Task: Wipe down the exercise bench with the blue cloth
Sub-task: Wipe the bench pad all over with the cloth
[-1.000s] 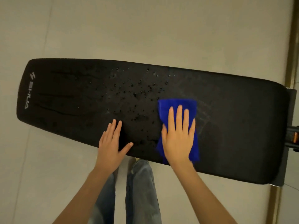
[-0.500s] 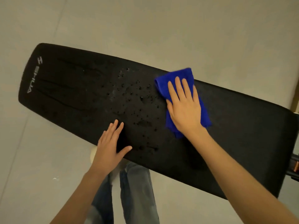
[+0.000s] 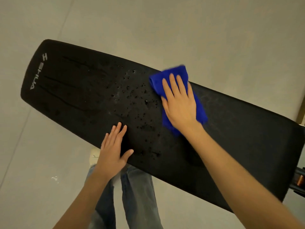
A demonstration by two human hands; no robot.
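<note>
A long black padded exercise bench (image 3: 74,90) runs from upper left to lower right, with a white logo at its left end. Water droplets (image 3: 135,100) speckle its middle. The folded blue cloth (image 3: 175,75) lies at the bench's far edge, right of the droplets. My right hand (image 3: 179,103) presses flat on the cloth with fingers spread, covering most of it. My left hand (image 3: 113,149) rests flat on the near edge of the bench, fingers apart, holding nothing.
Pale tiled floor (image 3: 181,30) surrounds the bench. My jeans-clad legs (image 3: 137,195) and a light shoe (image 3: 94,157) stand just below the near edge. A dark frame part with an orange piece (image 3: 299,179) sticks out at the bench's right end.
My right hand has slid the cloth from the near side of the bench up to its far edge. The left hand has stayed put. The view has tilted.
</note>
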